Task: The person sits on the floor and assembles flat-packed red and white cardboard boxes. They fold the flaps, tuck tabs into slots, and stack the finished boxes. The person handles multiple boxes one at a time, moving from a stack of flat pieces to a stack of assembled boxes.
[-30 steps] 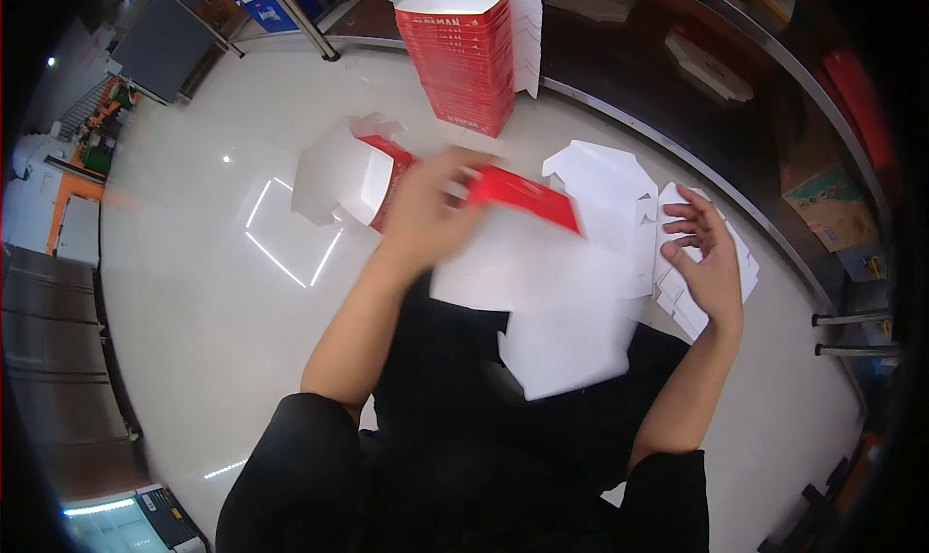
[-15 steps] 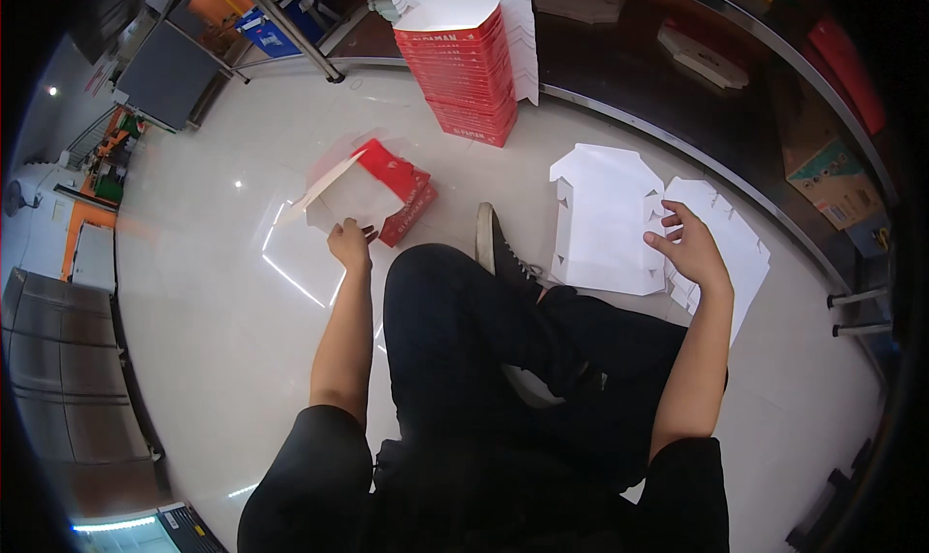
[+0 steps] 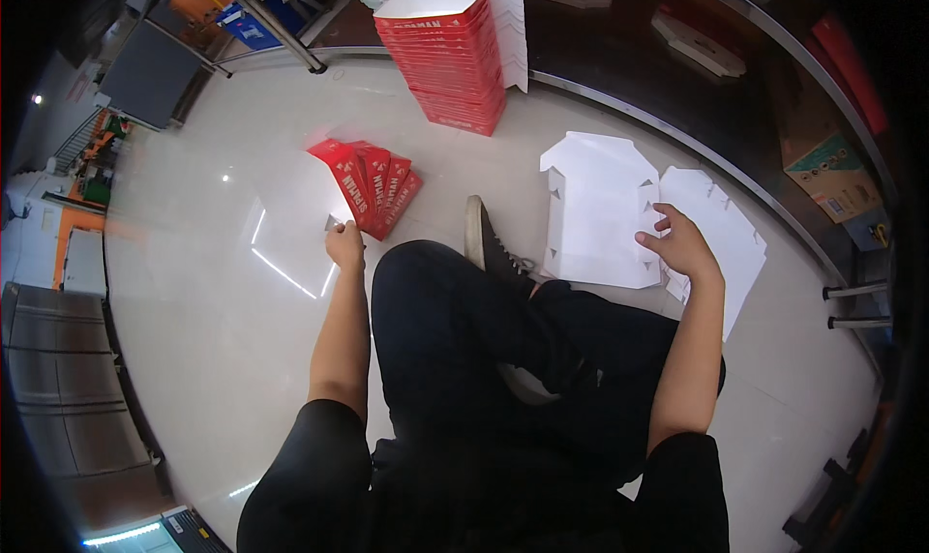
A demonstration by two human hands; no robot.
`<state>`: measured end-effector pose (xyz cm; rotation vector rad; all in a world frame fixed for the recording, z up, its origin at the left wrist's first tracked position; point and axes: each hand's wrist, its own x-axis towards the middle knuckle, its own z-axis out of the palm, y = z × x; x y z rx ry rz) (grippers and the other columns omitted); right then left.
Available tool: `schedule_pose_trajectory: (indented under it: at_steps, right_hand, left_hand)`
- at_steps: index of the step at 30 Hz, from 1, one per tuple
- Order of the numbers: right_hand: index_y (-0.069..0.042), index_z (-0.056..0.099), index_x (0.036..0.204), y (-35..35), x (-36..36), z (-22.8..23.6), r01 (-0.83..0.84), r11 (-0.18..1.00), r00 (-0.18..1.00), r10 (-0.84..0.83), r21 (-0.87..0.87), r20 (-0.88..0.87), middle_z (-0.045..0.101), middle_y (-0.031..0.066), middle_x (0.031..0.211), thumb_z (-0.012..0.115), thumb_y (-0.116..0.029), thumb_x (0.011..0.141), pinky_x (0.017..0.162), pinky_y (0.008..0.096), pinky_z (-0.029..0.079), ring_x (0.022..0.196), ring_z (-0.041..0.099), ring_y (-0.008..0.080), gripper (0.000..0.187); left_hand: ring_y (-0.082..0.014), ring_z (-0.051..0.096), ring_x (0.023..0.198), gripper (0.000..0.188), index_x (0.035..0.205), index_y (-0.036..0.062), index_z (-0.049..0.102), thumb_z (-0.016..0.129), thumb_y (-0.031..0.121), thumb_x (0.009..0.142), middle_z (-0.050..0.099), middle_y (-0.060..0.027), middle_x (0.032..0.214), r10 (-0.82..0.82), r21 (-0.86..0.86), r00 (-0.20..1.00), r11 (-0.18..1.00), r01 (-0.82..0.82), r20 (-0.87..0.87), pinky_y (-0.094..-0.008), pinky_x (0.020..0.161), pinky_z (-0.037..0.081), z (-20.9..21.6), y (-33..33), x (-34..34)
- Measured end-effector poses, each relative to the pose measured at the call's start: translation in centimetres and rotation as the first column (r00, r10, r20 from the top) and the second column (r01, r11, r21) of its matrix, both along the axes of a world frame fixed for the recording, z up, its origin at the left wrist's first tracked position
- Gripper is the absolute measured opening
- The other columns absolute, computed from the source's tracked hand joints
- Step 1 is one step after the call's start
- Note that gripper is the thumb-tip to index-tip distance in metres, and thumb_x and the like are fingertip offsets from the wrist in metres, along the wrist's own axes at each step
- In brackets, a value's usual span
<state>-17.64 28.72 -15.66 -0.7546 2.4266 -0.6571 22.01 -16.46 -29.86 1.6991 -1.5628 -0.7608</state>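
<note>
My left hand (image 3: 346,247) is closed, its fingers pinching the near corner of a red and white carton (image 3: 339,171). That carton is tilted and partly blurred, on top of several red folded cartons (image 3: 395,200) that lie fanned out on the floor. My right hand (image 3: 685,247) is held with fingers apart and nothing in it. It hovers at the right edge of a white flat carton blank (image 3: 598,214) with small triangular cut-outs. More white blanks (image 3: 721,234) lie partly beneath and beside that one, overlapped in view by my right hand.
A tall stack of red cartons with white insides (image 3: 450,69) stands on the floor ahead. Behind it runs a low metal-edged shelf (image 3: 619,108) with a cardboard box (image 3: 827,180) at its right. My shoe (image 3: 494,239) rests between the two groups of cartons.
The carton in my left hand has tipped, so its red printed side shows instead of its pale inside. More red cartons are visible beneath it. My right hand has barely moved.
</note>
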Motion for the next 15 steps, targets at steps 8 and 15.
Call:
schedule_pose_trajectory:
  at_steps: [8,15]
  right_hand:
    - [-0.001,0.052,0.142,0.1,-0.2,-2.4,-0.005,1.000,0.993,0.003,0.018,0.117,0.065,0.0238,0.123,0.082,-0.039,0.081,0.095,0.0424,0.052,0.112,0.065,0.0359,0.077]
    - [0.003,0.064,0.115,-9.0,7.0,-9.6,-0.144,0.979,0.970,0.169,0.146,-0.175,0.066,0.0233,0.117,0.063,-0.058,0.092,0.090,0.0486,0.054,0.107,0.067,0.0401,0.065]
  left_hand:
    - [-0.0269,0.072,0.062,0.040,0.105,-0.0132,0.071,0.067,0.017,0.079,0.073,-0.0213,0.081,-0.146,0.087,0.984,0.987,0.137,0.101,-0.0356,0.054,0.059,-2.0,-2.6,1.5]
    - [-0.0268,0.070,0.093,0.070,0.144,-0.0057,0.046,0.068,0.026,0.086,0.063,-0.0224,0.123,0.108,0.205,0.961,0.977,-0.055,-0.255,-0.0399,0.065,0.061,-0.3,0.2,2.2]
